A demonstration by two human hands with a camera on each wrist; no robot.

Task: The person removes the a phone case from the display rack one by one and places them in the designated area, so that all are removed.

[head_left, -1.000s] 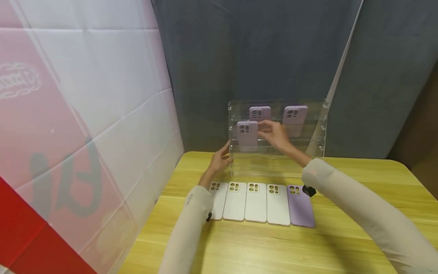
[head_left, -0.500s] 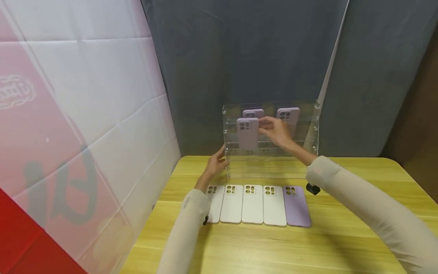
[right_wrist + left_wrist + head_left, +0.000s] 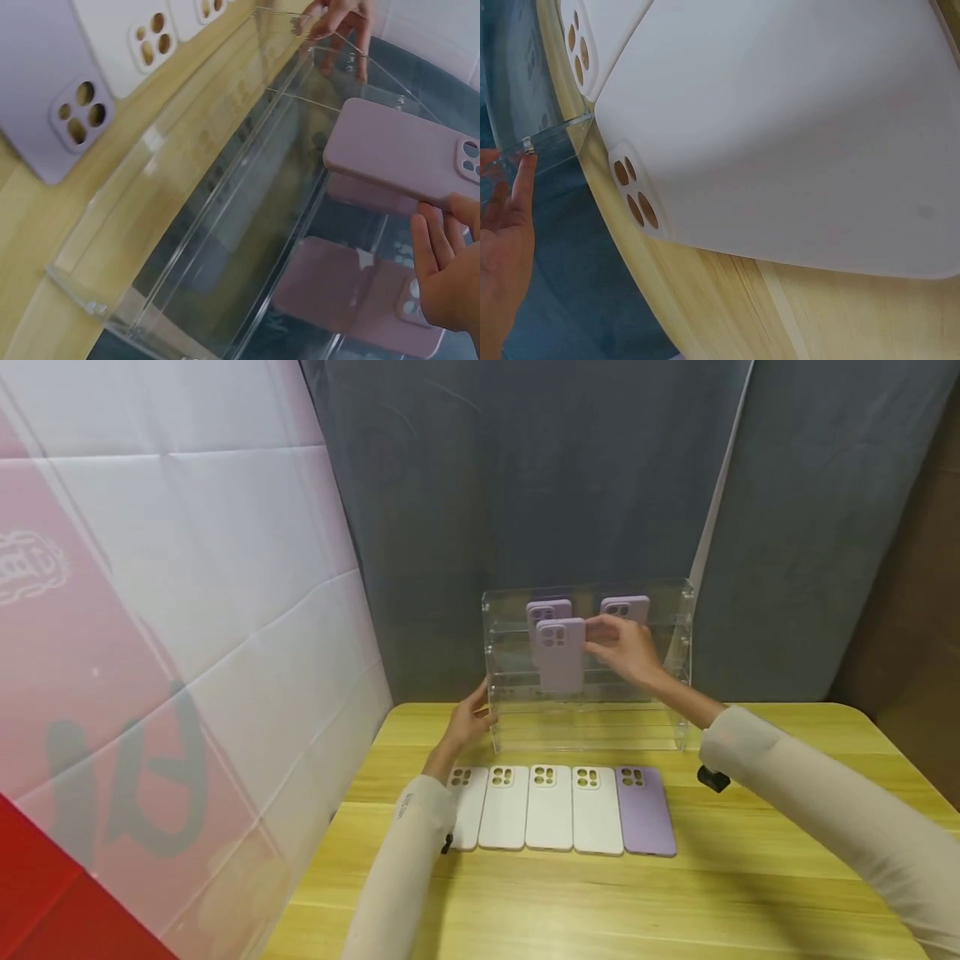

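Observation:
My right hand (image 3: 626,647) pinches a light purple phone case (image 3: 561,660) by its right edge, thumb and fingertips on its side. The case is upright with its camera cutouts at the top, in front of a clear acrylic tiered display stand (image 3: 592,720). Two more light purple cases stand in the upper part of the rack: the left case (image 3: 547,607) is partly behind the held one, the right case (image 3: 628,603) partly behind my hand. At the rack's left side, my left hand (image 3: 468,725) grips the side panel, its fingertips at the edge (image 3: 525,146).
In front of the rack, several white phone cases (image 3: 549,810) and one purple phone case (image 3: 647,814) lie in a row on the wooden table (image 3: 570,902). A grey curtain (image 3: 525,485) hangs behind the table; a printed white cloth (image 3: 277,635) is at left.
My right hand has carried the held case to the right along the rack, away from the left panel. My left hand stays at the rack's side; the head view has shifted slightly.

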